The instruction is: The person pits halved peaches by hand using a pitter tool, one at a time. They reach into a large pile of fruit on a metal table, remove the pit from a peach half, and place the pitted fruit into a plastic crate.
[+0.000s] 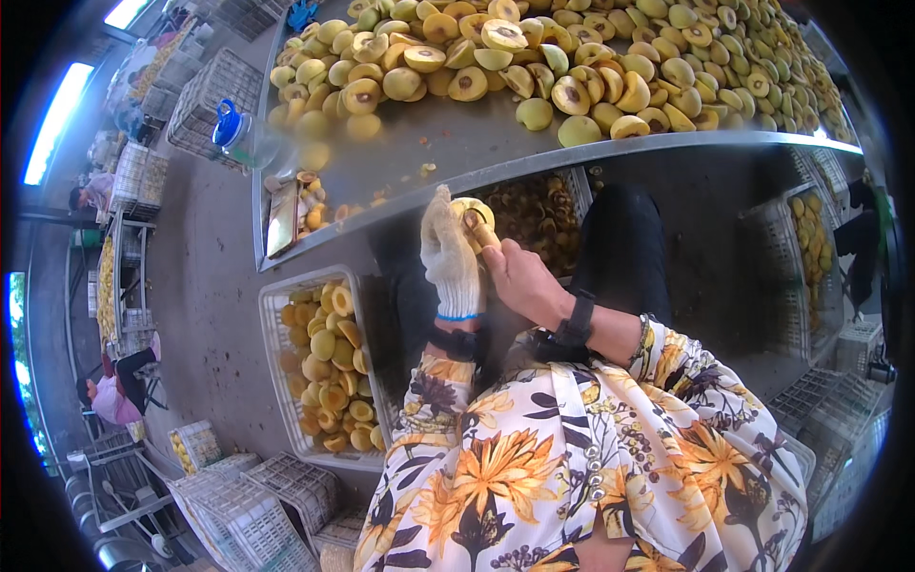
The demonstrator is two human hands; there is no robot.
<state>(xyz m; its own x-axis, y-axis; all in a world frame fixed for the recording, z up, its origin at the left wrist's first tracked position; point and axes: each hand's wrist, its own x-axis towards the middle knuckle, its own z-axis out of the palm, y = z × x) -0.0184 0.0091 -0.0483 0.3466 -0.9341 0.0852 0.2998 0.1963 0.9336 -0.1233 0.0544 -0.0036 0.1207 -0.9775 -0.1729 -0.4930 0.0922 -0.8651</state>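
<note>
My left hand [452, 250], in a white knitted glove with a blue cuff edge, holds a halved yellow peach [484, 206] in front of my lap. My bare right hand [530, 282] grips the light-coloured handle of a small hand tool [486, 234]. The tool's looped tip lies against the peach's cut face, at the pit cavity. Just beyond both hands runs the front rim of a metal table [457, 175]. Heaped on it are many peach halves [572, 93], several with pits showing. A white plastic crate [268, 357] at my left holds hollowed peach halves [332, 357].
Below the table edge, between my knees, a crate [582, 200] holds dark pits and scraps. A phone-like flat object [283, 218] and a blue-lidded bottle [239, 136] are at the table's left end. Stacked crates [236, 515] stand lower left. Other people [114, 397] sit far left.
</note>
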